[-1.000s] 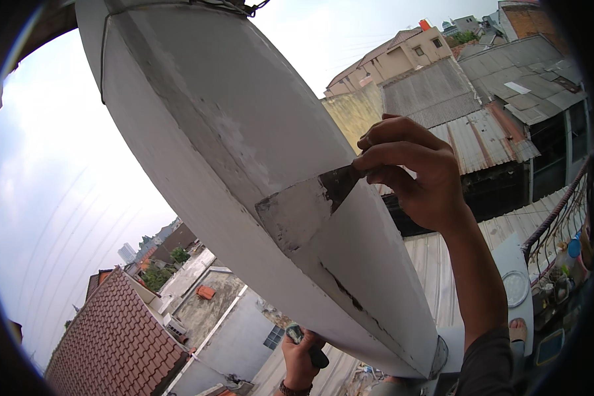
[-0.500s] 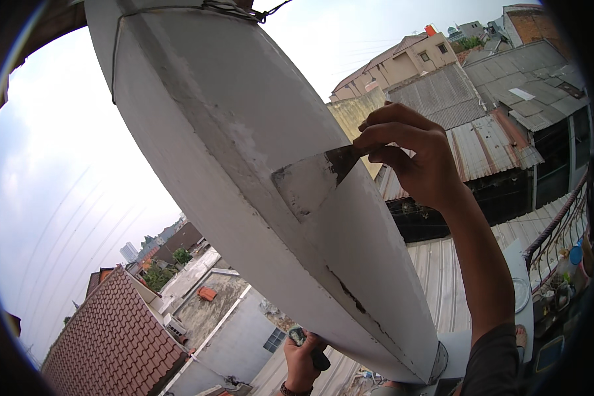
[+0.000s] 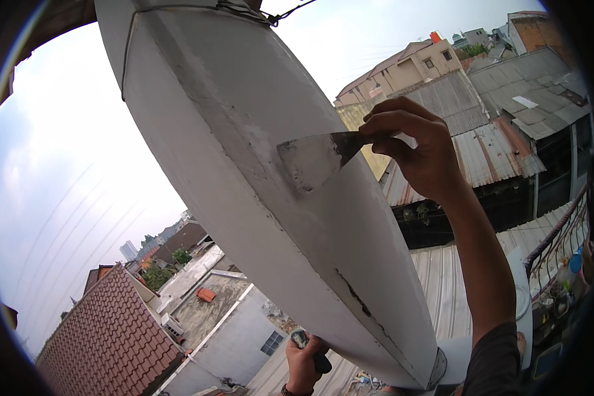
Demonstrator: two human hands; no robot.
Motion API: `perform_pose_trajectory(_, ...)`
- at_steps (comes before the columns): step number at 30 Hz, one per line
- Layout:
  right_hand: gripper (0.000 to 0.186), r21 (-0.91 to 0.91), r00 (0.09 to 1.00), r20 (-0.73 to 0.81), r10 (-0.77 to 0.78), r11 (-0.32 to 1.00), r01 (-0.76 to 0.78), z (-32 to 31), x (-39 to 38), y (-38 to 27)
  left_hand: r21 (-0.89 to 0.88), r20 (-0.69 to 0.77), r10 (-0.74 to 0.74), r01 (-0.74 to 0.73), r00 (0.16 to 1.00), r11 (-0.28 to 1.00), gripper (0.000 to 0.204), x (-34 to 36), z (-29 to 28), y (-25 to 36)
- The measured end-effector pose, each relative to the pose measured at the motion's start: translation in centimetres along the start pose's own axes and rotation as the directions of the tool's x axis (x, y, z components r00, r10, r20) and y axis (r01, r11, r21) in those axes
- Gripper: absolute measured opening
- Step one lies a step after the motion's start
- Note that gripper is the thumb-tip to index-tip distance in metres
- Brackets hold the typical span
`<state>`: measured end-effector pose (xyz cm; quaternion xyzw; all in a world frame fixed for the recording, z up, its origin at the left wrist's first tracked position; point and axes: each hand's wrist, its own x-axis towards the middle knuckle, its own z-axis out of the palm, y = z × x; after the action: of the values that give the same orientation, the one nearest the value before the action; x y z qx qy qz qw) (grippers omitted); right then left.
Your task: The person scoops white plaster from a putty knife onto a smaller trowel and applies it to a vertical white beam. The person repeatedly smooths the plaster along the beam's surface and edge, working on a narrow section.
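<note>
Wire (image 3: pixel 178 7) crosses the column (image 3: pixel 244 195) near its top; roofs (image 3: pixel 109 330) lie beyond. Raised and bent, the right hand (image 3: pixel 416 148) pinches the scraper (image 3: pixel 310 158) against the column's right-hand face; the left hand (image 3: pixel 301 366), low beside the column, grips a dark handle (image 3: pixel 322 363). Sky (image 3: pixel 79 132) borders the column's left edge.

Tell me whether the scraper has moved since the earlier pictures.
Yes: the scraper has moved up the pillar, farther from the dark crack.

Grey-white pillar (image 3: pixel 336 231): scraper blade (image 3: pixel 312 160) against face, wire (image 3: pixel 244 10) around top.
</note>
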<state>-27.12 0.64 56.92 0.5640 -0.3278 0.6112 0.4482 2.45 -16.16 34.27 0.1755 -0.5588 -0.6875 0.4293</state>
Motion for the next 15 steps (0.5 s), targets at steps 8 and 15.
perform_pose_trajectory(8, 0.027, -0.089, 0.998, 0.045, 0.047, 0.995, -0.043, -0.6, 0.4, 0.0, 0.01, -0.053, -0.006, 0.006, 0.999, 1.0, 0.019, -0.2, 0.3, -0.2)
perform_pose_trajectory(15, 0.021, 0.034, 0.991, -0.084, -0.102, 0.994, 0.105, 1.1, 2.5, -1.0, -0.001, -0.055, -0.03, 0.03, 0.998, 1.0, 0.018, 0.1, 0.0, -0.6)
